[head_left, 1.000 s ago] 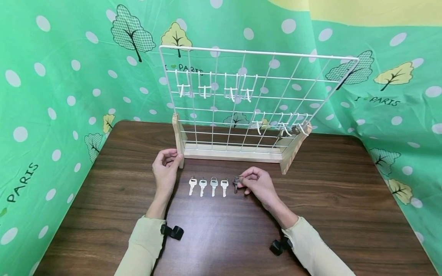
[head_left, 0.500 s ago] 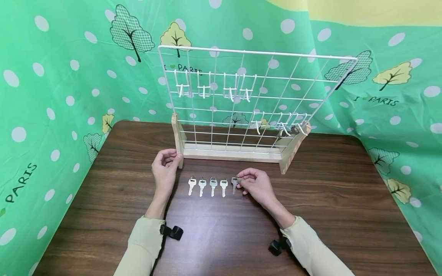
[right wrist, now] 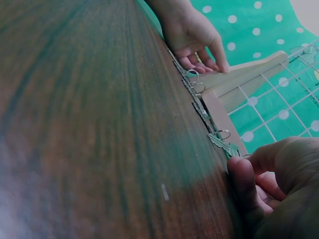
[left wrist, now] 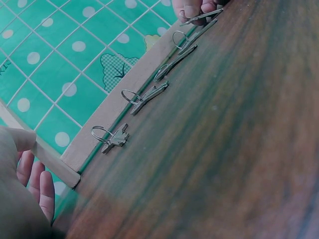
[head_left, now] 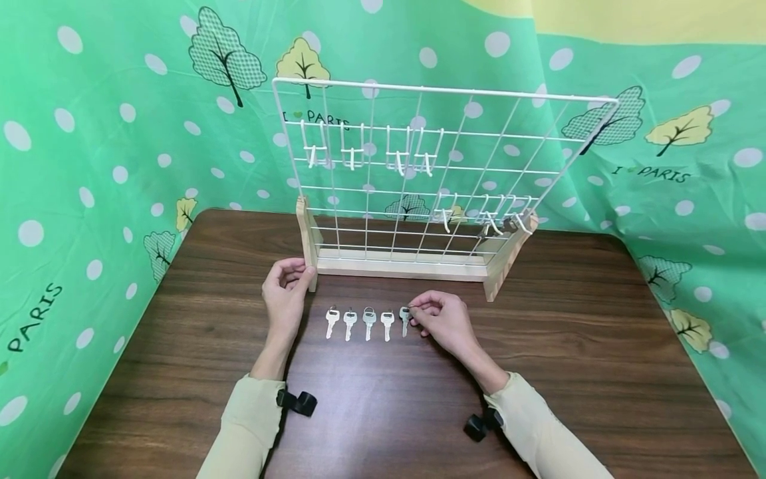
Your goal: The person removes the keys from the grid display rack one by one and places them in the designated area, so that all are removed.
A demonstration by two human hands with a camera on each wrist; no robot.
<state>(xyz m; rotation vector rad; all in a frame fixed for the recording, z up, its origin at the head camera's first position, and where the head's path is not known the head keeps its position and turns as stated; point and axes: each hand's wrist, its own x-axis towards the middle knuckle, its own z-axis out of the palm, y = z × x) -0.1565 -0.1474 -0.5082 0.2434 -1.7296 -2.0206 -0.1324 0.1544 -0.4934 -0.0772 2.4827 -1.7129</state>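
My left hand (head_left: 284, 296) holds the left wooden leg (head_left: 308, 243) of a white wire grid rack (head_left: 445, 90), thumb in front and fingers behind. In front of the rack lies a row of silver keys (head_left: 369, 326) with small rings, bows toward the rack. At the row's right end my right hand (head_left: 443, 322) pinches one more key (head_left: 405, 322) near its ring, between thumb and fingers. The left wrist view shows the nearest key (left wrist: 115, 139) with its ring raised. Whether the pinched key touches the table cannot be told.
White wire hooks (head_left: 397, 161) hang on the grid's upper left, with more hooks (head_left: 445, 219) at the lower right. Something metallic (head_left: 509, 226) hangs at the lower right hooks. A green patterned cloth (head_left: 120, 173) stands behind the dark wooden table (head_left: 574, 372).
The right hand has brought its key slightly left toward the row, and the key's face has turned from dark to bright. The left hand stays on the rack leg.
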